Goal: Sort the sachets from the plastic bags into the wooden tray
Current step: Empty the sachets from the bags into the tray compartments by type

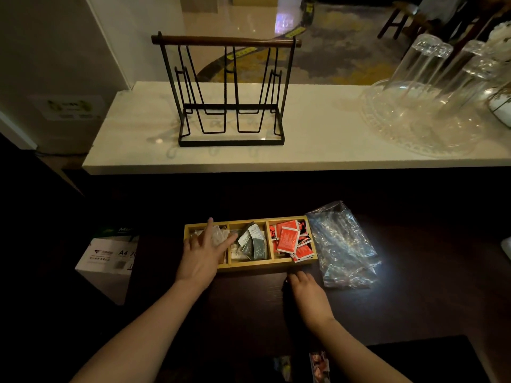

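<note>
A wooden tray with three compartments lies on the dark table. Red sachets fill its right compartment, green and white sachets the middle one, pale translucent sachets the left one. My left hand lies flat over the left compartment, fingers spread on the pale sachets. My right hand rests on the table just in front of the tray's right end, fingers curled down; I cannot tell if anything is under it. Crumpled clear plastic bags lie right of the tray.
A black wire rack with a wooden handle and upturned glasses on a glass tray stand on the white counter behind. A paper box sits at the left, below the table. Small packets lie at the near edge.
</note>
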The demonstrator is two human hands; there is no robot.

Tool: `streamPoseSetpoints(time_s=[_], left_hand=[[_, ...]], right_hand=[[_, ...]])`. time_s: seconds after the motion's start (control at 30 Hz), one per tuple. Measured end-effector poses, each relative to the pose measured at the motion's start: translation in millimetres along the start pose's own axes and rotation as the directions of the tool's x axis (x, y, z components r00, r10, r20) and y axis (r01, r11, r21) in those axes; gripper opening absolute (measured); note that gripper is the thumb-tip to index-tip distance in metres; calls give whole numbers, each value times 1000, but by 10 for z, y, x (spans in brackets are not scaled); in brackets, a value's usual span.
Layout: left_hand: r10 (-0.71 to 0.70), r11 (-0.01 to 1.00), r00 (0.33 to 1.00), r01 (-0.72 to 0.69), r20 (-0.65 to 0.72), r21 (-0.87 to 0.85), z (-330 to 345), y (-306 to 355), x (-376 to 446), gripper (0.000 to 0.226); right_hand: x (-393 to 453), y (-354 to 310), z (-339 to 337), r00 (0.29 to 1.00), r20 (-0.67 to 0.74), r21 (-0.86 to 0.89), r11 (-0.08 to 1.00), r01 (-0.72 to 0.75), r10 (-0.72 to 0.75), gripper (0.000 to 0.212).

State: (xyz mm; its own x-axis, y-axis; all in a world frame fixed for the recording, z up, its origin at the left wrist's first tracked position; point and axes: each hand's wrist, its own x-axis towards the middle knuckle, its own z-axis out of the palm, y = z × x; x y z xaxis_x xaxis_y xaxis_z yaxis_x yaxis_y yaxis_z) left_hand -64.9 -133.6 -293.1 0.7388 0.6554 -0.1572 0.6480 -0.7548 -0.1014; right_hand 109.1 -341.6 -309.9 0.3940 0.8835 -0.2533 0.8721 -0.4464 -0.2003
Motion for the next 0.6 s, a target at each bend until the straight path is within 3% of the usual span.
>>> streamPoseSetpoints(time_s=[0.17, 0.3, 0.4, 0.5, 0.6], left_hand=[[62, 998, 997, -62, 36, -12, 83, -114, -45, 92], [58, 992, 998, -56, 10, -109, 58, -150, -78, 90], [69, 992, 997, -71, -17, -106, 39, -133, -137, 77], [125, 991, 991, -128, -48, -49, 33, -126, -170, 56], [161, 987, 985, -162, -55, -6, -55, -109, -115, 56]], right_hand=[[-15, -11, -181, 982, -50, 51, 982, 183, -181, 34], [84, -91, -457, 890, -341, 87, 932, 351, -304, 32], [355, -85, -665, 827, -502, 46, 946, 319, -254, 35], [629, -45, -758, 880, -432, 60, 967, 246, -198, 37], [800, -25, -674, 932, -305, 0, 978, 207, -198, 41]])
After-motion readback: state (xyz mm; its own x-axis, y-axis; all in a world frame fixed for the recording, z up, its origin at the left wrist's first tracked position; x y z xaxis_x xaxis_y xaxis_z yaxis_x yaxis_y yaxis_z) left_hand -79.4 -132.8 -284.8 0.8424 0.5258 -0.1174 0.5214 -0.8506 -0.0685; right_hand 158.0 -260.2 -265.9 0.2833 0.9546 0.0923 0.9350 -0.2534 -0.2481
